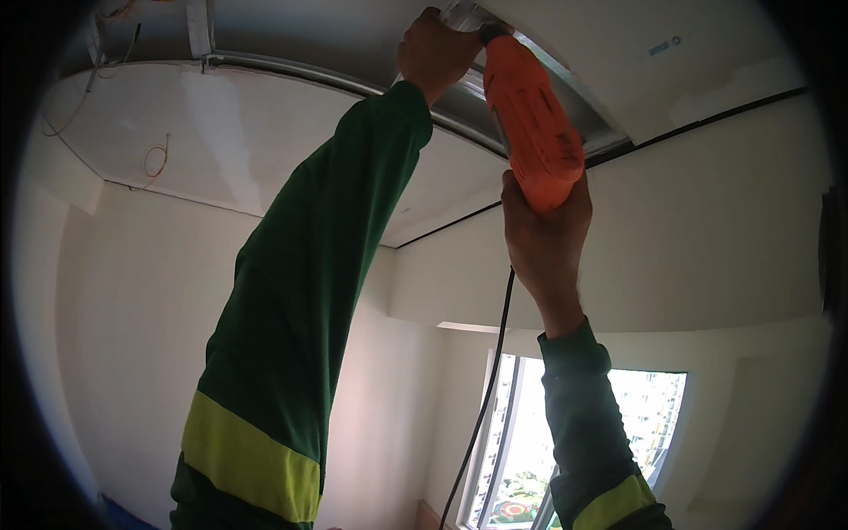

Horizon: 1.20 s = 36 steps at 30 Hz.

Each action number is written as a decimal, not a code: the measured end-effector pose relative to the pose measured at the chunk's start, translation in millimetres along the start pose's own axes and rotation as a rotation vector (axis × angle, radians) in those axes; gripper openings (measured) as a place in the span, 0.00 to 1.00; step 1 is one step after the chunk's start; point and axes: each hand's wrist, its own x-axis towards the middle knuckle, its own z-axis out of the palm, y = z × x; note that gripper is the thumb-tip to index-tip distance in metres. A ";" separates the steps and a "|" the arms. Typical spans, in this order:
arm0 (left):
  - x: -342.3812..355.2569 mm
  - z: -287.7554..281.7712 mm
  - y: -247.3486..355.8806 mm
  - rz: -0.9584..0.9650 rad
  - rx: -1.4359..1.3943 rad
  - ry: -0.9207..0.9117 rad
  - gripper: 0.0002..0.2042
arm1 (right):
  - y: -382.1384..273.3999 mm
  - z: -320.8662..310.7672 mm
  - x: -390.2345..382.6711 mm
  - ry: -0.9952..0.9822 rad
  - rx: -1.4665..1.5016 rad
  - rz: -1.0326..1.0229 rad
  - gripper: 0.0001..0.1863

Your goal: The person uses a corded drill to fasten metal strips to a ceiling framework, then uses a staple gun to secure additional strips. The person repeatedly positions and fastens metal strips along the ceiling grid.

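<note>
Overhead, my right hand is wrapped round the handle of an orange corded power drill. The drill points up into a ceiling opening, and its dark nose is beside my left fingers. My left hand is raised to the same spot, its fingers curled at a shiny metal profile. Their exact grip on it is partly hidden, and so is the drill's tip. A black power cord hangs from below the drill down past the window.
A long metal rail edges the ceiling opening, with a hanger strip above it. Orange wire dangles from the white ceiling panel at left. A bright window is low on the right, below a plain wall.
</note>
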 end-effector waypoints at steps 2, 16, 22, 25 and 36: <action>1.1 -1.2 0.1 -0.035 0.038 0.010 0.45 | 1.8 1.6 2.0 0.000 -0.022 -0.003 0.33; -5.5 -7.7 4.5 -0.035 -0.010 -0.031 0.47 | -5.9 -0.8 4.6 -0.011 -0.104 -0.066 0.35; -9.6 1.3 8.5 -0.015 0.071 0.079 0.48 | -10.1 -11.2 6.6 -0.058 -0.096 0.019 0.35; -9.3 1.9 8.9 -0.041 0.086 0.038 0.54 | -7.8 -12.1 7.9 -0.059 -0.103 -0.025 0.35; 0.6 6.2 -3.3 -0.028 0.063 0.047 0.55 | -15.8 -20.9 17.1 -0.097 -0.227 -0.002 0.33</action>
